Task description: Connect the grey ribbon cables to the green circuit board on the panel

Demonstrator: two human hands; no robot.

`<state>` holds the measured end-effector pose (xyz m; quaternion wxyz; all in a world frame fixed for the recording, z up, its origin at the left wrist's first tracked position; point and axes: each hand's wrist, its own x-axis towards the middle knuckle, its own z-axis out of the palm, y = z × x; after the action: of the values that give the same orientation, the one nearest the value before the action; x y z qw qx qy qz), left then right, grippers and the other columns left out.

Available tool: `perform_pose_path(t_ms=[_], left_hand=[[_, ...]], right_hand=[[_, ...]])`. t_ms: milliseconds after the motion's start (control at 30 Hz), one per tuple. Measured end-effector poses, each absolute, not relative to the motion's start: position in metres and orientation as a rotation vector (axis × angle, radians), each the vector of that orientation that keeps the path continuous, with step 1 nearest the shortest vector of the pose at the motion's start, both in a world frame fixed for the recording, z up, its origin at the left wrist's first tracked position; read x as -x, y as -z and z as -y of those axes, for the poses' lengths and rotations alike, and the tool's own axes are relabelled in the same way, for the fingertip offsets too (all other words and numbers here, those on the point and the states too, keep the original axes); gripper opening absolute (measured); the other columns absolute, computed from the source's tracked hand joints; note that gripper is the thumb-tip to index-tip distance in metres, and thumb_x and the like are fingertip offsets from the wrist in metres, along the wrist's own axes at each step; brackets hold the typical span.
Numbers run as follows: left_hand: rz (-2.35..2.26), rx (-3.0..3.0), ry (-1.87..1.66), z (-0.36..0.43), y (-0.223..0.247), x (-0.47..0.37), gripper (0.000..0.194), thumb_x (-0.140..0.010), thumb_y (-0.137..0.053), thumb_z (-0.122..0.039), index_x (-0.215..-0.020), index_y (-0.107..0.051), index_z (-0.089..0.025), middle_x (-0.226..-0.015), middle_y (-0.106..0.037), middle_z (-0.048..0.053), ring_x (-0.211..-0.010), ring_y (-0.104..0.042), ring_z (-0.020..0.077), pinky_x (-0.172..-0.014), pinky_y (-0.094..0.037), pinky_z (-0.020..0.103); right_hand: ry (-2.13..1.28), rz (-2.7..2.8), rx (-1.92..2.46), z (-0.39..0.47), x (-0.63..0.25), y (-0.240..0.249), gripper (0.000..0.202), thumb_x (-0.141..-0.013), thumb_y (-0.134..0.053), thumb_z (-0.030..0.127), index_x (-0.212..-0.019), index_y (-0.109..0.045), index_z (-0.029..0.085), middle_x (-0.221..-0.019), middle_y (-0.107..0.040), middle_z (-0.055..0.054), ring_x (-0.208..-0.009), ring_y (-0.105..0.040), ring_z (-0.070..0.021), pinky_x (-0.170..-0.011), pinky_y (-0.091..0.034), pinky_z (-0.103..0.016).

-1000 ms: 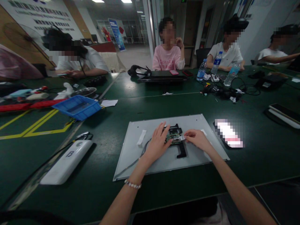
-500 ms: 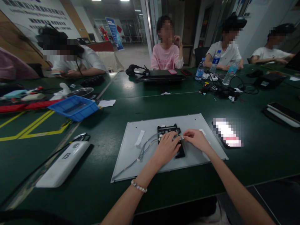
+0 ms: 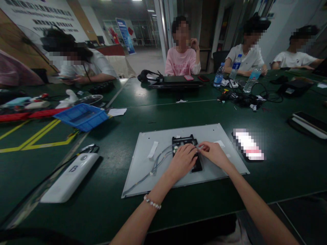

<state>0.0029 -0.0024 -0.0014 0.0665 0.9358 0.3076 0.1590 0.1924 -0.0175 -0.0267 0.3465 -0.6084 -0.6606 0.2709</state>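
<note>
A flat grey metal panel [image 3: 145,170] lies on the dark green table, with a black plastic frame [image 3: 197,166] on its middle. Grey cables [image 3: 155,166] run from the frame's left side across the panel. My left hand [image 3: 182,158] lies over the frame, palm down, its fingers stretched across it and hiding much of it. Close beside those fingertips, my right hand [image 3: 213,153] is pinched at the frame's right edge. A small pale bit shows at its fingertips, too small to name. White strips [image 3: 152,149] are stuck on the panel.
Right of the panel lies a phone [image 3: 249,144] with a lit screen. A white power bank [image 3: 70,178] with a cable is at left, a blue tray [image 3: 83,117] beyond it. Water bottles [image 3: 235,68] and tangled cables stand at the far right. Several people sit around the table.
My right fingertips have drawn in slightly at the frame's edge, and my left fingers are a little closer together. The panel and frame stay in place.
</note>
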Motion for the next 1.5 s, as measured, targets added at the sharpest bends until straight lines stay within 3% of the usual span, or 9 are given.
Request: perform_pose_path(t_ms=[800,1067,1200,1267,1400,1500], left_hand=[[-0.963,-2.844,-0.46,0.006,-0.003,-0.003,0.03,-0.09,-0.044,-0.02,-0.121,-0.047,-0.019,-0.124,-0.05,0.009,-0.118,-0.044,0.023,-0.1,-0.036,0.041],[-1.134,-2.738,-0.681,-0.008,-0.019,0.012,0.034,-0.091,-0.044,-0.019,-0.125,-0.046,-0.017,-0.126,-0.05,0.01,-0.118,-0.045,0.0235,-0.102,-0.036,0.04],[-1.331,-2.599,-0.797,-0.039,-0.03,0.05,0.027,-0.088,-0.044,-0.017,-0.113,-0.054,-0.016,-0.115,-0.054,0.009,-0.106,-0.053,0.0219,-0.097,-0.041,0.038],[-1.427,-2.517,-0.754,-0.055,-0.028,0.073,0.029,-0.086,-0.045,-0.017,-0.114,-0.054,-0.017,-0.115,-0.054,0.008,-0.087,-0.059,0.0178,-0.09,-0.045,0.036],[-1.521,-2.391,-0.601,-0.076,-0.013,0.109,0.039,-0.08,-0.047,-0.015,-0.118,-0.053,-0.016,-0.121,-0.051,0.01,-0.072,-0.059,0.013,-0.082,-0.048,0.032],[-1.463,-2.366,-0.505,-0.081,-0.003,0.122,0.043,-0.073,-0.048,-0.012,-0.115,-0.056,-0.016,-0.113,-0.055,0.009,-0.068,-0.058,0.0124,-0.076,-0.048,0.029]], right_hand=[[-0.578,1.674,1.544,0.018,-0.193,0.019,0.018,-0.081,-0.053,0.024,-0.089,-0.069,0.02,-0.083,-0.067,-0.004,-0.066,-0.059,-0.0147,-0.068,-0.047,-0.028],[-0.524,1.621,1.537,0.016,-0.197,0.019,0.018,-0.081,-0.053,0.025,-0.087,-0.068,0.019,-0.084,-0.068,-0.005,-0.067,-0.059,-0.015,-0.068,-0.046,-0.028],[-0.509,1.628,1.533,0.016,-0.198,0.02,0.019,-0.081,-0.052,0.024,-0.088,-0.068,0.019,-0.085,-0.068,-0.005,-0.069,-0.059,-0.0154,-0.069,-0.046,-0.028],[-0.505,1.636,1.531,0.017,-0.197,0.019,0.018,-0.081,-0.052,0.024,-0.088,-0.068,0.019,-0.086,-0.068,-0.005,-0.071,-0.059,-0.0156,-0.069,-0.046,-0.028],[-0.495,1.661,1.53,0.019,-0.197,0.017,0.018,-0.082,-0.051,0.023,-0.089,-0.068,0.019,-0.087,-0.068,-0.005,-0.07,-0.059,-0.0155,-0.069,-0.045,-0.028],[-0.494,1.669,1.539,0.019,-0.197,0.018,0.018,-0.082,-0.051,0.022,-0.089,-0.068,0.02,-0.086,-0.068,-0.005,-0.07,-0.059,-0.0157,-0.069,-0.045,-0.029]])
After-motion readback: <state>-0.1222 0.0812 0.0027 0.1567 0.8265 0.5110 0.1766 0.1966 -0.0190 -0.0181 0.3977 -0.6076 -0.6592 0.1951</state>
